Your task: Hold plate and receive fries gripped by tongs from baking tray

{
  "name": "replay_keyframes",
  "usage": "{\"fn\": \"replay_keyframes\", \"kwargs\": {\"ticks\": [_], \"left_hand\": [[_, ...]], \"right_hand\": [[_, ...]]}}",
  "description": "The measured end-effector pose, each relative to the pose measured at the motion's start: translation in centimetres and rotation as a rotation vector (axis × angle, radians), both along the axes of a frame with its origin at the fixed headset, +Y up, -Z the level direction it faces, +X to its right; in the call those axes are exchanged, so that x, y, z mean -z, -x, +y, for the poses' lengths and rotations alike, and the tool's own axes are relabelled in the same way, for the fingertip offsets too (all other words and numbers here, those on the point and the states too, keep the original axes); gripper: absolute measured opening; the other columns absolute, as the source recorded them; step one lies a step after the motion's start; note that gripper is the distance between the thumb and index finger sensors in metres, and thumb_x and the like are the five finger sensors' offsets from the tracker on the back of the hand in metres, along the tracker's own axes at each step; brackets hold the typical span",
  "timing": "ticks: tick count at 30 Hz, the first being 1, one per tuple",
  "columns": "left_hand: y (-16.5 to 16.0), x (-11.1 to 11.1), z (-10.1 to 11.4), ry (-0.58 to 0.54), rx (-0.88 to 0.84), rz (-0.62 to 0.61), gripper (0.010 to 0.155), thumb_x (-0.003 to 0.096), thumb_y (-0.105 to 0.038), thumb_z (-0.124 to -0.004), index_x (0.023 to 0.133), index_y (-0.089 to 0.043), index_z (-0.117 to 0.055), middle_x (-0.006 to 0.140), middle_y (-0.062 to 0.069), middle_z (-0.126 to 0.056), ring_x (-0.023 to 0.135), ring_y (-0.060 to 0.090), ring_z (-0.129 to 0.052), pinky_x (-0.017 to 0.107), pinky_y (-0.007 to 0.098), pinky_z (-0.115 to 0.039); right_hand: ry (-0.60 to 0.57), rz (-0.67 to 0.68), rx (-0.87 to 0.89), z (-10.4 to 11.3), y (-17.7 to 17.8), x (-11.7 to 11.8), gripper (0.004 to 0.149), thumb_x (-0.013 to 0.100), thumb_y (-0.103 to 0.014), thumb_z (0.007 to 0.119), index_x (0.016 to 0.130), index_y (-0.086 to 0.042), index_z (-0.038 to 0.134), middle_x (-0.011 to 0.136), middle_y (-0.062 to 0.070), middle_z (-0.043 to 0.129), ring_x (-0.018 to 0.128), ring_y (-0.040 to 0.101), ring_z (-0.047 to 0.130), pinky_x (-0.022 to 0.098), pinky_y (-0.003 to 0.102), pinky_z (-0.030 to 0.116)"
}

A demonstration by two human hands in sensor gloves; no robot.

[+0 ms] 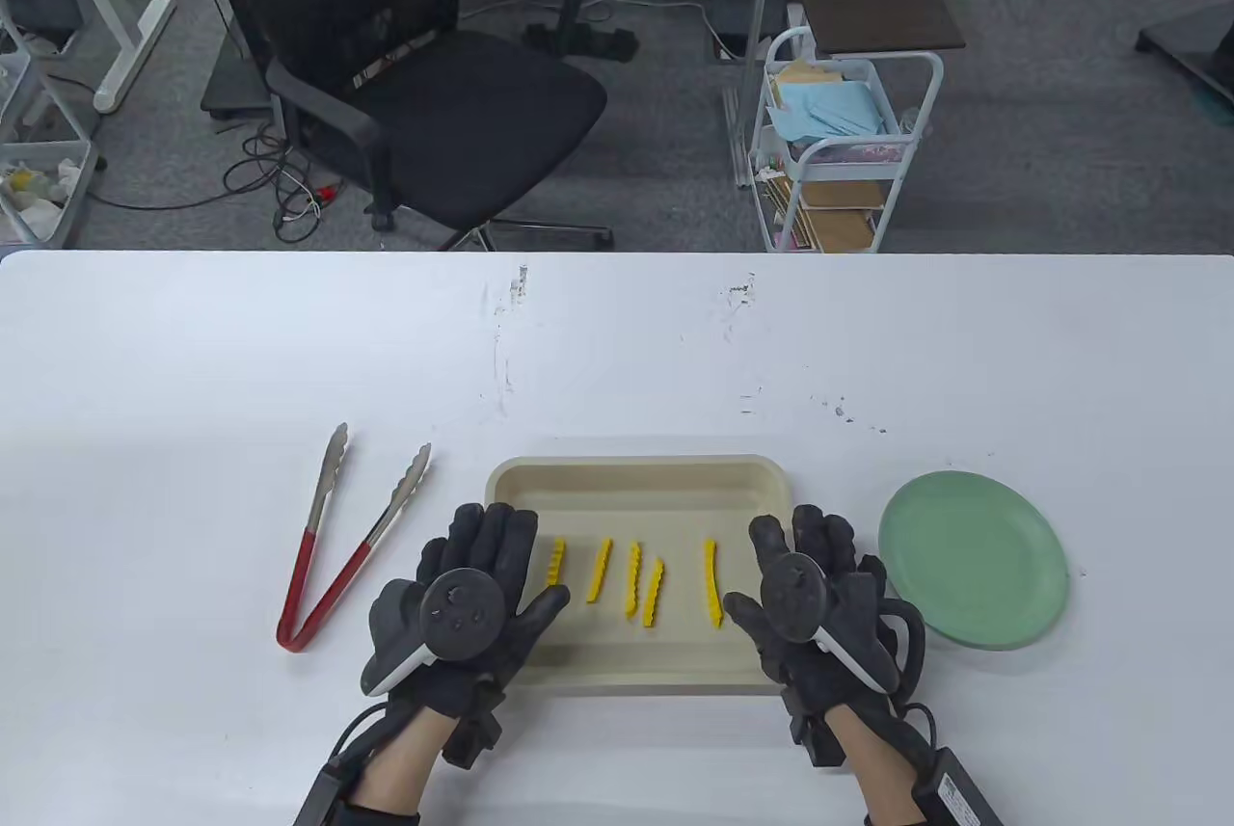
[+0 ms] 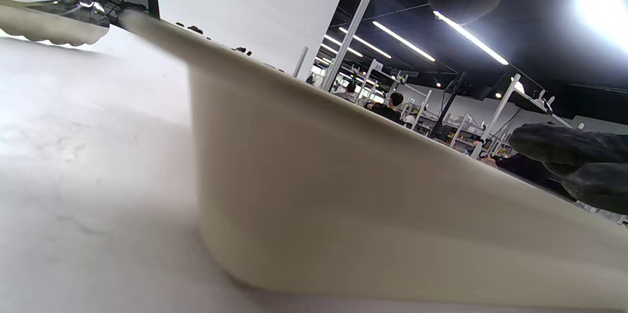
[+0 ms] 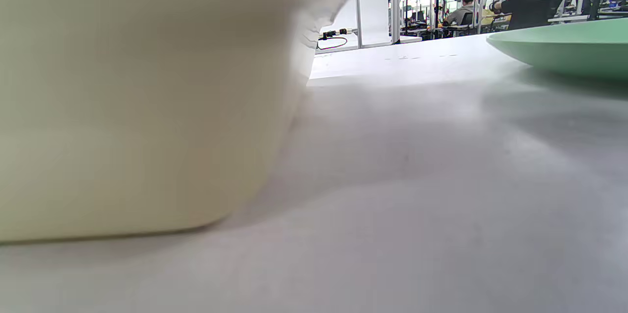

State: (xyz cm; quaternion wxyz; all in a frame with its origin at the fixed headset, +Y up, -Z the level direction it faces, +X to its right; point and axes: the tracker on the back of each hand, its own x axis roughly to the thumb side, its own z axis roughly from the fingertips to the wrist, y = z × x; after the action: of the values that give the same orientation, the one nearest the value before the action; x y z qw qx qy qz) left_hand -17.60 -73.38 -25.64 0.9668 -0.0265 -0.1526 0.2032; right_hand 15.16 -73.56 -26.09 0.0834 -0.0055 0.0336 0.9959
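No step is being carried out yet. The gloved left hand (image 1: pixel 463 599) and gloved right hand (image 1: pixel 815 595) are being rested flat, grasping nothing, at the ends of the beige rectangular baking tray (image 1: pixel 636 479), where five yellow crinkle-cut fries (image 1: pixel 636 583) are lying. The red-handled metal tongs (image 1: pixel 342 542) are lying left of the tray, the round green plate (image 1: pixel 974 558) right. Next, tongs and plate are probably to be grasped.

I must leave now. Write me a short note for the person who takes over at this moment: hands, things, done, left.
Left hand: flat on the left edge of the baking tray, holding nothing.
Right hand: flat on the tray's right edge, holding nothing.
Five fries lie in the tray.
Tongs lie open on the table, left of the tray.
Green plate sits right of the tray.
Done: nothing yet.
Left: pick up plate and tongs, move fries onto plate.
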Motion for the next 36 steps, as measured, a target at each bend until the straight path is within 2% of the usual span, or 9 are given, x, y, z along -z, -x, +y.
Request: {"fn": "replay_keyframes", "kwargs": {"ticks": [22, 30, 34, 36], "left_hand": [[0.3, 0.1, -0.1, 0.01, -0.024, 0.001, 0.079, 0.06, -0.058, -0.058, 0.116, -0.017, -0.021, 0.123, 0.012, -0.023, 0.11, 0.043, -0.016, 0.071, 0.071, -0.021], [0.0, 0.2, -0.1, 0.014, -0.039, 0.006, 0.079, 0.0601, -0.058, -0.058, 0.116, -0.017, -0.021, 0.123, 0.012, -0.023, 0.11, 0.043, -0.017, 0.071, 0.071, -0.021], [-0.1, 0.3, 0.0, 0.011, -0.036, 0.01, 0.079, 0.0603, -0.058, -0.057, 0.116, -0.017, -0.02, 0.123, 0.012, -0.022, 0.11, 0.043, -0.016, 0.071, 0.071, -0.02], [0.0, 0.4, 0.0, 0.015, -0.047, 0.017, 0.078, 0.0602, -0.058, -0.057, 0.116, -0.018, -0.02, 0.123, 0.012, -0.022, 0.11, 0.043, -0.015, 0.071, 0.071, -0.02]], "right_hand": [[-0.017, -0.032, -0.018, 0.7, -0.2, -0.2, 0.079, 0.04, -0.064, 0.065, 0.106, -0.033, 0.032, 0.11, 0.009, 0.019, 0.104, 0.044, 0.025, 0.067, 0.072, 0.034], [-0.025, -0.214, 0.065, 2.4, -4.8, 1.5, 0.079, 0.041, -0.063, 0.065, 0.106, -0.034, 0.032, 0.11, 0.009, 0.019, 0.104, 0.045, 0.027, 0.067, 0.072, 0.035], [-0.138, -0.316, 0.097, 2.6, -8.7, 2.7, 0.082, 0.04, -0.061, 0.069, 0.105, -0.034, 0.026, 0.109, 0.009, 0.016, 0.104, 0.044, 0.033, 0.067, 0.072, 0.039], [-0.098, -0.39, 0.066, 2.5, -10.6, 3.3, 0.083, 0.04, -0.061, 0.07, 0.105, -0.034, 0.025, 0.109, 0.009, 0.015, 0.104, 0.046, 0.031, 0.068, 0.072, 0.038]]}}
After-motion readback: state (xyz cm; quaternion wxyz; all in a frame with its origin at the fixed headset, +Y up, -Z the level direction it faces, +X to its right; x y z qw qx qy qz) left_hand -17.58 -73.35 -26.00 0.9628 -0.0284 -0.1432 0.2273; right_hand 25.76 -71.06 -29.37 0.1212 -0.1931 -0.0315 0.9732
